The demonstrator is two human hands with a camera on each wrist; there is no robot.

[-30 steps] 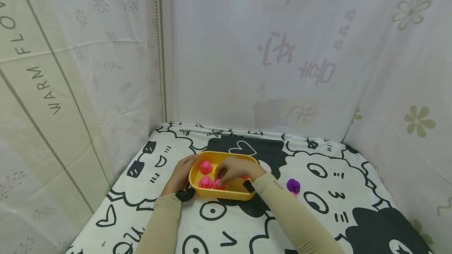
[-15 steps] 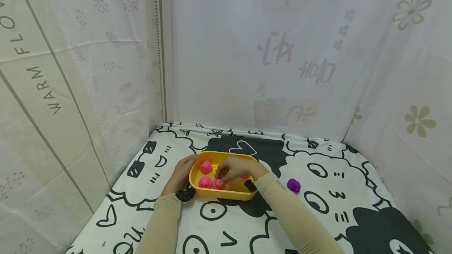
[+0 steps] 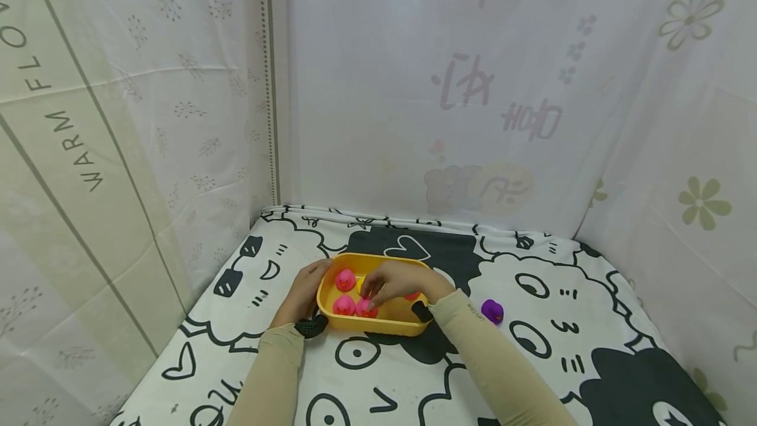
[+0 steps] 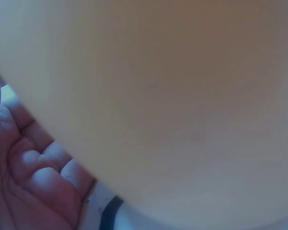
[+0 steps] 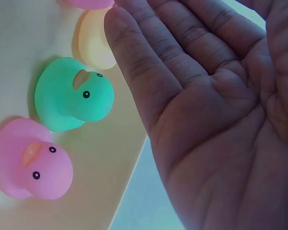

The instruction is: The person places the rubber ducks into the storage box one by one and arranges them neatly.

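Observation:
My left hand rests against the left end of a yellow tray, fingers along its outer side. The tray wall fills most of the left wrist view. Inside the tray, my right hand pinches a pink rubber duck with thumb and fingers; the grip is partly hidden. Two more pink ducks sit left of it. Behind my fingers a yellow duck partly shows. The right wrist view shows a green duck and a pink duck beneath my right palm.
A purple duck lies on the patterned cloth to the right of the tray, just past my right sleeve. Printed curtains hang behind and on both sides of the cloth-covered surface.
My right forearm has shifted very slightly right, and its sleeve now covers the pink bit that showed below the purple duck. The left hand and tray have stayed put.

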